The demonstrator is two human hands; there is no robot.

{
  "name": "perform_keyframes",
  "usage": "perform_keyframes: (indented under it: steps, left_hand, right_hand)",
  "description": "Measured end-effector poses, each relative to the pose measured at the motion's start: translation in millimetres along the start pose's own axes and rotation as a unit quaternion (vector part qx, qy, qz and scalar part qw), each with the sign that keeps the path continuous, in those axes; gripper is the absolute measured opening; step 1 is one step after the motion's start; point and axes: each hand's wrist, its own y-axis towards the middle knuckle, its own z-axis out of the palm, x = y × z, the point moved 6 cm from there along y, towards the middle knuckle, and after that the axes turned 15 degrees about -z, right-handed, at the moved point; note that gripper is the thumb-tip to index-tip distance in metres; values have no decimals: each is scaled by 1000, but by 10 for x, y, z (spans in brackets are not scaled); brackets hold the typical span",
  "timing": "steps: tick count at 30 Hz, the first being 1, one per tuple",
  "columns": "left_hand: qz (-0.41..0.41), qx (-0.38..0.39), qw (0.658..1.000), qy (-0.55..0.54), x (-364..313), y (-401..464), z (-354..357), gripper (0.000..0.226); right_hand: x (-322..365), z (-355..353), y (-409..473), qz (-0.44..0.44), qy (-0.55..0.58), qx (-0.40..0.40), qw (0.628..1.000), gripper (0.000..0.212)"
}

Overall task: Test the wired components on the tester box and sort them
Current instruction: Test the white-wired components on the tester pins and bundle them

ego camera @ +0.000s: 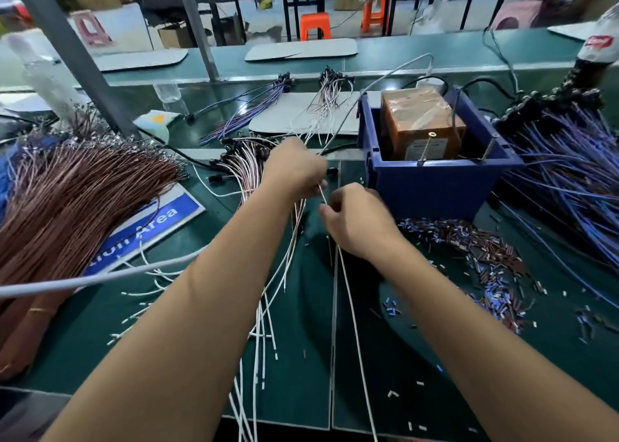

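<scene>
A green desk (100, 348) in a workshop with orange stools (315, 25) carries the blue tester box (432, 180). The left hand (294, 170) and right hand (358, 220) both pinch white wires (348, 294) whose length runs toward the person.

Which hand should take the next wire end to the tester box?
Right, probably. The right hand already pinches a single white wire and sits beside the blue bin holding the tester box. The left hand grips the wire bundle.
</scene>
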Motion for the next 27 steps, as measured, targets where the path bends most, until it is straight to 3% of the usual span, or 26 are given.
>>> perform_keyframes:
  steps: [4,6,8,11,14,16,18,19,21,23,25,27]
  left_hand:
    - [-93,106,956,-257,-13,-293,-1,19]
    - [-147,221,878,-398,-5,-505,82,24]
    - [-198,326,764,-520,-31,-710,163,22]
    - [-225,411,661,-586,-126,-915,270,23]
    - [-216,462,599,-617,-218,-1082,407,36]
    - [-175,480,575,-639,-260,-1181,442,36]
    - [-80,460,599,-651,-286,-1232,408,35]
    - [-12,424,635,-646,-279,-1227,370,35]
    - [155,293,743,-582,-260,-1269,319,30]
    - [315,113,833,-440,-251,-1396,363,19]
    - [422,-8,863,-277,-271,-1547,541,17]
    - [485,-50,859,-156,-275,-1626,755,22]
  right_hand:
    - [40,-277,-98,-63,165,-2,984,21]
    - [44,-490,-188,-94,258,-20,961,4]
    - [18,-657,-281,-119,355,-9,927,16]
    - [-67,-843,-372,-160,478,27,863,7]
    - [-222,-966,-469,-181,597,48,780,23]
    - [-363,-1008,-541,-176,660,35,730,35]
    - [-496,-1015,-602,-180,681,8,710,42]
    - [-557,-1001,-622,-184,674,-4,715,40]
    - [-676,-963,-660,-186,629,-28,754,27]
    - [-814,-917,-669,-164,573,-66,801,20]
    - [-946,-901,-668,-138,517,-124,836,16]
    - [-1047,-910,-688,-128,443,-176,870,15]
